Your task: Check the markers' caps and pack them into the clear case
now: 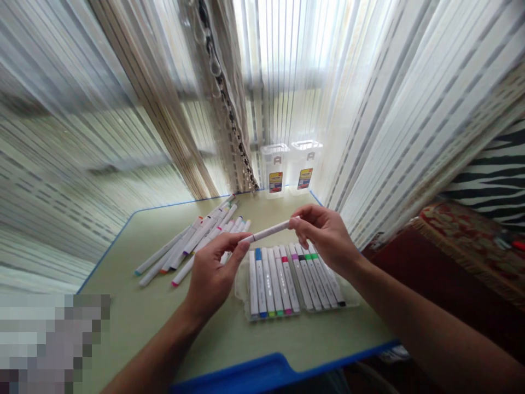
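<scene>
Between my two hands a white marker [270, 230] is held nearly level, tilted up to the right. My left hand [219, 268] pinches its left end, by a thin dark ring. The fingers of my right hand [322, 232] close on its other end. Below them, a clear plastic case [243, 290] lies on the table with several white markers [283, 284] side by side in two groups; their bands and ends are blue, green, pink, purple and black. Left of my left hand, a loose pile of markers [200, 235] lies criss-crossed.
Two clear plastic boxes [275, 164] with labels stand at the table's far edge. The pale green table [135, 323] has a blue rim. Striped string curtains [287, 71] hang behind it, and a red patterned fabric [467, 241] lies at right.
</scene>
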A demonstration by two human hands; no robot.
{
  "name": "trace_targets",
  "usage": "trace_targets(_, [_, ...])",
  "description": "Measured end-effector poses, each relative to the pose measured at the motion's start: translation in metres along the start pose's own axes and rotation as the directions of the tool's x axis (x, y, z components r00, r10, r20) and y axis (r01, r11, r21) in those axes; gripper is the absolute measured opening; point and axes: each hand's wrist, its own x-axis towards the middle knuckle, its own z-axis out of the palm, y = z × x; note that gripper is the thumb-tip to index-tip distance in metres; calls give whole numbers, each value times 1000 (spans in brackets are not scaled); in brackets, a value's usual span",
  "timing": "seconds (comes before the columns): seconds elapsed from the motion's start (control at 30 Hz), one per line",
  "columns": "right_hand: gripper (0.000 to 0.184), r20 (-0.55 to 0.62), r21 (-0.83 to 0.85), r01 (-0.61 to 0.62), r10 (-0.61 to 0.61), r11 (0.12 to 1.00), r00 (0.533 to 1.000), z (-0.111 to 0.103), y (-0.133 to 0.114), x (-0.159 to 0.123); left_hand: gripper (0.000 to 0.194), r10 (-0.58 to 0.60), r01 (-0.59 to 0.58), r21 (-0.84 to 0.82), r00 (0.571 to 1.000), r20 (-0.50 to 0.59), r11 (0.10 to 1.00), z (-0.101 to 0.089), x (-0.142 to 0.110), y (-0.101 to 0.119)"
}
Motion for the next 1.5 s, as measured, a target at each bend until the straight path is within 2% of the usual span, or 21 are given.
trace_targets(0.13, [19,183,-60,-142,151,988,972,-2,3,1,24,-107,90,-178,990,-89,980,-4,5,6])
trace_targets(0.23, [25,306,-143,-257,289,956,907,1,0,-3,23,-117,92,-236,989,-93,967,-6,6,9])
trace_targets(0.3, [30,362,-189,-308,358,932,861,5,-2,-5,23,-104,88,-248,993,-50,965,-5,5,9])
trace_targets(0.4, [33,429,-226,-321,390,920,815,12,-4,-7,24,-65,71,-216,997,34,974,1,1,6])
trace_targets(0.6, [40,483,-177,-325,370,929,793,19,3,-5,34,-21,37,-166,995,96,985,14,-3,-1])
trace_targets(0.73, [58,460,-118,-283,305,952,834,17,4,-5,41,3,5,-127,998,67,992,18,-2,-2])
trace_targets(0.87, [58,374,-129,-225,257,966,891,7,-10,-4,35,15,-11,-89,999,45,996,19,-4,1])
trace_targets(0.97, [56,294,-168,-163,207,972,933,-8,-25,-2,28,53,-51,-32,997,63,998,19,-6,7])
trace_targets(1.07, [56,215,-229,-126,176,965,961,-30,-38,-3,21,152,-164,75,979,139,984,22,-8,17])
trace_targets(1.17, [54,122,-270,-137,175,953,977,-55,-44,-10,14,247,-286,126,934,258,950,27,-13,28])
trace_targets(1.3, [54,17,-311,-195,211,930,977,-81,-42,-21,12,322,-412,136,846,425,901,37,-23,42])
trace_targets(1.43, [50,-8,-350,-221,233,910,972,-92,-36,-27,14,354,-503,144,758,548,852,53,-33,51])
trace_targets(1.5, [49,1,-371,-220,237,902,971,-94,-33,-28,14,375,-544,156,732,569,824,63,-38,53])
